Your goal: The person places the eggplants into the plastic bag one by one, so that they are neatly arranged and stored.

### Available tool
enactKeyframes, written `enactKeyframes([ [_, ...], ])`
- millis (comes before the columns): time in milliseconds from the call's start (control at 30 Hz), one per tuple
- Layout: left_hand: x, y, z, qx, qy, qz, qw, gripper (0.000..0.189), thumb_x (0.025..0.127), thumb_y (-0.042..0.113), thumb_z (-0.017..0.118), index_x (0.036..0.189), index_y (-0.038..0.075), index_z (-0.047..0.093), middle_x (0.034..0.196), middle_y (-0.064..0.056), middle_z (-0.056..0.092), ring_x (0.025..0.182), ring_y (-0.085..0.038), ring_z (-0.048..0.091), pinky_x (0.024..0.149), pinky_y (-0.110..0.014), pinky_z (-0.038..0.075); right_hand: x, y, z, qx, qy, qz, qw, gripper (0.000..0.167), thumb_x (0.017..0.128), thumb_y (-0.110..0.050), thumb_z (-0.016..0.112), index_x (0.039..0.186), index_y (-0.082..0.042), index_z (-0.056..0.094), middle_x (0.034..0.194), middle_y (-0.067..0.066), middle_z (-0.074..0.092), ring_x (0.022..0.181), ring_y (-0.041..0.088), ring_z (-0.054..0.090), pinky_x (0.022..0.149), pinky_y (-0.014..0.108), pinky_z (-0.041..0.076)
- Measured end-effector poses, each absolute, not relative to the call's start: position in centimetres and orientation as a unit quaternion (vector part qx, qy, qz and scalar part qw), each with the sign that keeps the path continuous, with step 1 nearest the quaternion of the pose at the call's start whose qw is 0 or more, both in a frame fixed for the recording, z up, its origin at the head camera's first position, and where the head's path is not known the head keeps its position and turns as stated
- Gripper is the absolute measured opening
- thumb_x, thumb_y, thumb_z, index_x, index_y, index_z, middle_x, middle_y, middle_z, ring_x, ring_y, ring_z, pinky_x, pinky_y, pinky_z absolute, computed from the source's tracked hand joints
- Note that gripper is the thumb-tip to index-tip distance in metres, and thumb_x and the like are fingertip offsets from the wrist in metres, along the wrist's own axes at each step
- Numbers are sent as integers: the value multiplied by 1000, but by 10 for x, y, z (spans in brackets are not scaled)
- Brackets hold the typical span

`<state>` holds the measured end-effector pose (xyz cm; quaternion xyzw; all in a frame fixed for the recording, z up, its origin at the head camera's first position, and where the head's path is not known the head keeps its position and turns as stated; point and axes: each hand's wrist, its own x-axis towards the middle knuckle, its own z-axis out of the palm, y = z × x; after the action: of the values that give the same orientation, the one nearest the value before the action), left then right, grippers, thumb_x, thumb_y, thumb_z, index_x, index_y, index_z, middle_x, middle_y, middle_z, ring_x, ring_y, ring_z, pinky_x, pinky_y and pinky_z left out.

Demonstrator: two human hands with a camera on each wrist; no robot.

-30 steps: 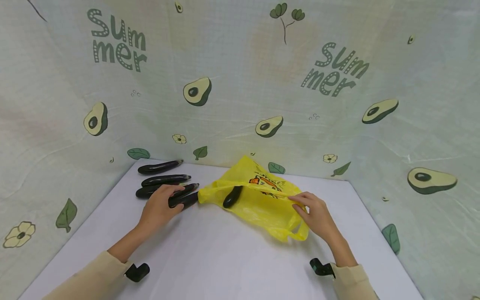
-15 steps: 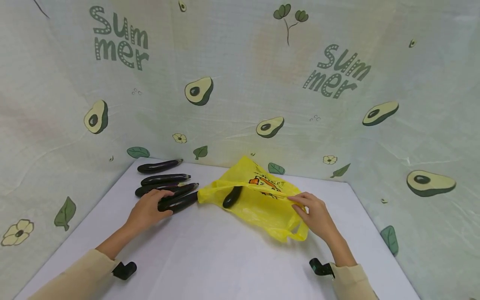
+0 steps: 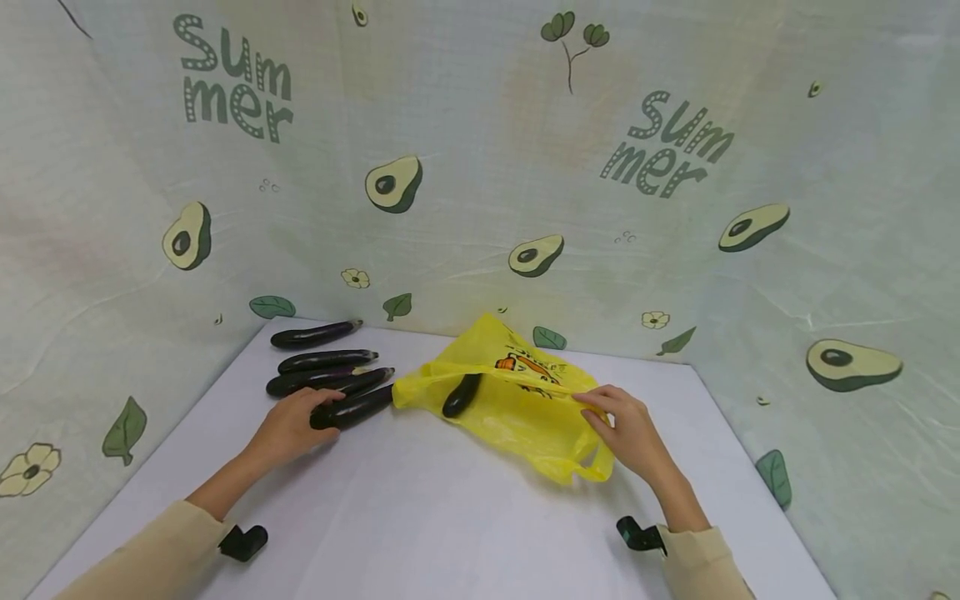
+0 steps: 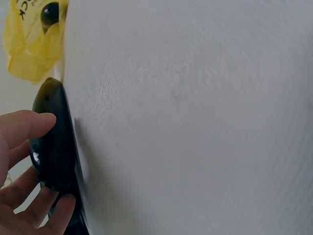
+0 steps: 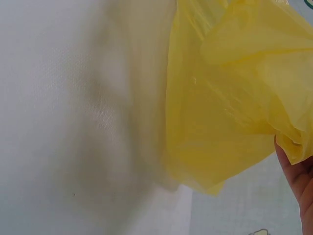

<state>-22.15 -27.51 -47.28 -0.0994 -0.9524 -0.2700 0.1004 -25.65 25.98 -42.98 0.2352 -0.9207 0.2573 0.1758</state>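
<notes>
My left hand [image 3: 288,427] holds a dark eggplant [image 3: 362,407], thumb on its near side and fingers on the far side. That eggplant's right end meets the left edge of a yellow plastic bag [image 3: 517,421]. In the left wrist view the thumb lies across the glossy eggplant [image 4: 56,147], with the fingers curled at its end. At the bag's right side, my right hand [image 3: 628,429] pinches the upper layer and lifts the mouth. Another eggplant [image 3: 461,396] lies inside the opening, its upper part hidden by the plastic. The right wrist view shows fingertips at the crumpled yellow bag [image 5: 220,107].
More eggplants lie in a loose row at the back left of the white table [image 3: 450,525], one eggplant [image 3: 315,334] farthest back and another eggplant [image 3: 327,360] just nearer. A printed cloth [image 3: 465,125] with avocados and lettering rises behind and at both sides.
My left hand has moved left and slightly nearer, showing more of the eggplant beside the bag. The right hand and the bag stay as they were.
</notes>
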Motion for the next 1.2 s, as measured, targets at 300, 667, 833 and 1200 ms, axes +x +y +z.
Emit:
enactKeyframes([
  [300,-222,-281,-474,-117,-949,-276,102,47,85,10,87,129,5,73,130,-23,69,123,-48,63,100,-65,52,-258,261,-431,244,-918,248,191,33,90,0,83,121,-12,81,109,1,73,95,17,65,82,37,61],
  [667,-218,-287,-473,-119,-949,-278,86,45,85,12,88,128,8,75,133,-23,70,123,-48,64,96,-63,55,-259,261,-434,248,-917,245,196,34,90,0,83,122,-12,80,109,0,73,95,16,65,83,38,61],
  [833,-218,-291,-475,-121,-949,-277,90,44,86,14,88,128,9,75,132,-21,71,119,-44,67,94,-61,57,-257,260,-435,241,-919,245,192,35,90,0,83,122,-13,80,109,0,73,96,17,65,85,40,62],
  [1200,-207,-296,-465,-112,-945,-291,101,49,90,24,87,134,9,72,134,-21,70,109,-40,71,84,-54,61,-257,259,-433,248,-916,247,194,34,90,1,83,122,-10,80,109,1,73,95,17,64,83,39,61],
])
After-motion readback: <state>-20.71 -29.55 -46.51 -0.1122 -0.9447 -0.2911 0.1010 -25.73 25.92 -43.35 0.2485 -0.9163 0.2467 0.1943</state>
